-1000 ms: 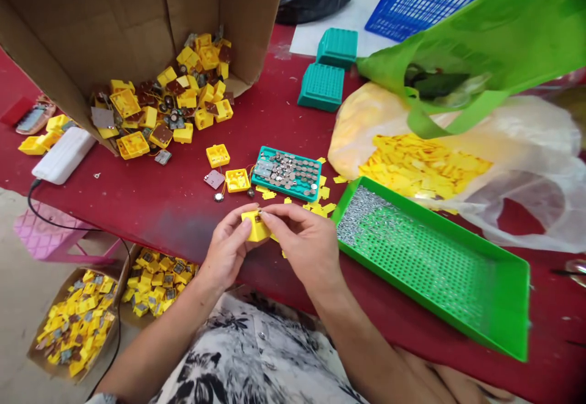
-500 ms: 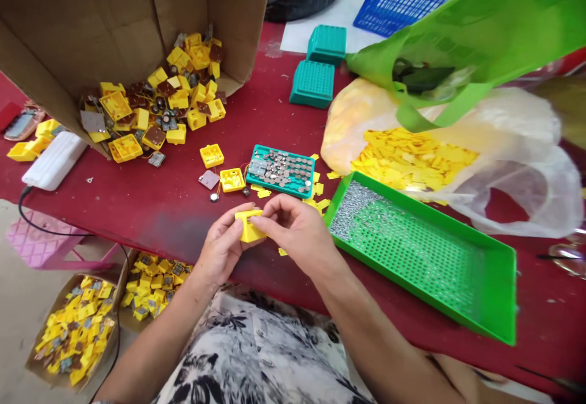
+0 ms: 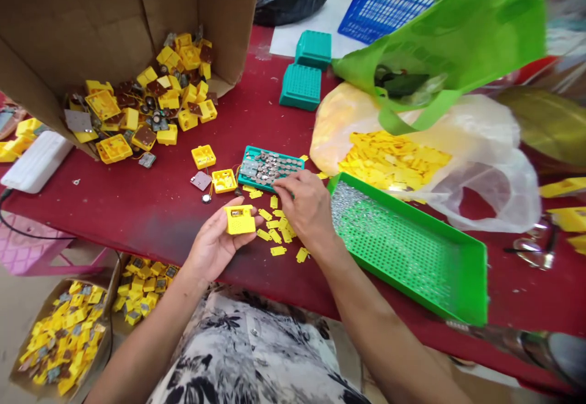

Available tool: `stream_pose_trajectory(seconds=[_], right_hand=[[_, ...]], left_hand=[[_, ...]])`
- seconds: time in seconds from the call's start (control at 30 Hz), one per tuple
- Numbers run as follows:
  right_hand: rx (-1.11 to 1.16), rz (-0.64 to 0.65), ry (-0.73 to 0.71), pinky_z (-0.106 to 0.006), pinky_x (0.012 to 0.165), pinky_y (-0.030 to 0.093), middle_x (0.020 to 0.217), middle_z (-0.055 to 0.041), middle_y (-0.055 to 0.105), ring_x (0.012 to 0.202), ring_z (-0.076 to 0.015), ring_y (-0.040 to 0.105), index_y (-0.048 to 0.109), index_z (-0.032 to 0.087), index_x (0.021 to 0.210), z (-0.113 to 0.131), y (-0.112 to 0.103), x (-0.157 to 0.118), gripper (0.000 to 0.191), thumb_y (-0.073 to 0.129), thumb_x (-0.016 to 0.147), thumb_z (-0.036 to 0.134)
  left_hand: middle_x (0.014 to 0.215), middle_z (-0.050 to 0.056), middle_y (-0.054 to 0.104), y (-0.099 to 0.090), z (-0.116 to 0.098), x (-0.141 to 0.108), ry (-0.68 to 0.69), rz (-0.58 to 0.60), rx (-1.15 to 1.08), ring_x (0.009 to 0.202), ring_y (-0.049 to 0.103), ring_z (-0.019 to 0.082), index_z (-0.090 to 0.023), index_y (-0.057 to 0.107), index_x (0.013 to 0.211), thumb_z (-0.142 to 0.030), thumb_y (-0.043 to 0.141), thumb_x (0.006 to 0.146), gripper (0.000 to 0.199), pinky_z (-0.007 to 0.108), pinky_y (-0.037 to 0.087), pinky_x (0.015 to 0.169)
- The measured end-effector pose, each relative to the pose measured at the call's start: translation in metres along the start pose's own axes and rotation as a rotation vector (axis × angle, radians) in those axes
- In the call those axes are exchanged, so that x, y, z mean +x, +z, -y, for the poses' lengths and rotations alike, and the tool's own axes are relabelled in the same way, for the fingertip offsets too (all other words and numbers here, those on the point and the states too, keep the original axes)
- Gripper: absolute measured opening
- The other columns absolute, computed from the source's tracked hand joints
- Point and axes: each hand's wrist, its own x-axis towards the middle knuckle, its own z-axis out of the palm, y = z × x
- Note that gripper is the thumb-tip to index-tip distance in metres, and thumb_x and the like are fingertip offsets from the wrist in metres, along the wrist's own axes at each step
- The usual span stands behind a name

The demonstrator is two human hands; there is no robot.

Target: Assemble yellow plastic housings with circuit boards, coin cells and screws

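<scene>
- Step in hand, apparently: part-picking; left hand [image 3: 215,248] holds yellow casing [image 3: 241,224], fingers curled beneath.
- Right hand [image 3: 306,204], casing's two o'clock, fingers bunched at teal tray [image 3: 249,182] of metal discs [image 3: 281,165]; pinching anything? Cannot tell.
- Next move calls for fine fingertip work, casing steady.
- Three o'clock: green tray [image 3: 473,285], small metal pieces [image 3: 348,207]. Eleven: carton [image 3: 229,19], yellow shells [image 3: 114,149].

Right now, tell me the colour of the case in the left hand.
The case is yellow, clearest in the head view.

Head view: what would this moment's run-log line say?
left hand: holding yellow box-shaped plastic case | right hand: at near edge of teal rectangular plastic tray, silvery discs inside, contact unclear | nearby: small flat yellow plastic pieces
</scene>
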Motion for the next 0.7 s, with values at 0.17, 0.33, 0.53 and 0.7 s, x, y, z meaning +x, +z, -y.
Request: stream_pose_trajectory(seconds=[0.17, 0.33, 0.53, 0.7], right_hand=[[-0.052, 0.034, 0.000, -0.045, 0.081, 0.044, 0.087, -0.0115, 0.061, 0.087, -0.0264, 0.051, 0.073, 0.019, 0.082, -0.003, 0.011, 0.003, 0.024, 0.050, 0.087, 0.022], [-0.063, 0.040, 0.019, -0.046, 0.084, 0.044, 0.085, -0.0119, 0.061, 0.087, -0.0263, 0.052, 0.071, 0.018, 0.076, -0.002, 0.004, 0.011, 0.020, 0.052, 0.084, 0.018], [0.497, 0.130, 0.238, -0.034, 0.067, 0.047, 0.078, -0.0041, 0.063, 0.073, -0.0176, 0.057, 0.068, 0.020, 0.073, 0.044, -0.024, -0.007, 0.013, 0.063, 0.079, 0.030], [0.737, 0.205, 0.382, -0.034, 0.073, 0.050, 0.079, -0.0027, 0.062, 0.078, -0.0166, 0.059, 0.069, 0.020, 0.072, 0.068, -0.019, -0.028, 0.014, 0.067, 0.073, 0.034]], left_hand=[[0.110, 0.011, 0.073, -0.001, 0.001, -0.001, -0.003, 0.003, 0.014, 0.101, 0.072, 0.025, -0.016, 0.067, 0.117, -0.028, 0.070, 0.084, 0.036, 0.028, 0.060, 0.078], [0.112, 0.011, 0.072, -0.001, 0.001, -0.001, -0.007, -0.001, 0.034, 0.102, 0.071, 0.026, -0.017, 0.069, 0.115, -0.029, 0.071, 0.083, 0.034, 0.029, 0.058, 0.079], [0.109, 0.008, 0.073, 0.000, 0.004, -0.001, 0.007, -0.033, 0.038, 0.097, 0.070, 0.022, -0.019, 0.071, 0.115, -0.030, 0.074, 0.081, 0.035, 0.030, 0.057, 0.081], [0.106, 0.005, 0.073, 0.000, 0.007, 0.001, 0.043, -0.056, 0.049, 0.093, 0.068, 0.017, -0.021, 0.073, 0.110, -0.028, 0.078, 0.077, 0.035, 0.033, 0.055, 0.088]])
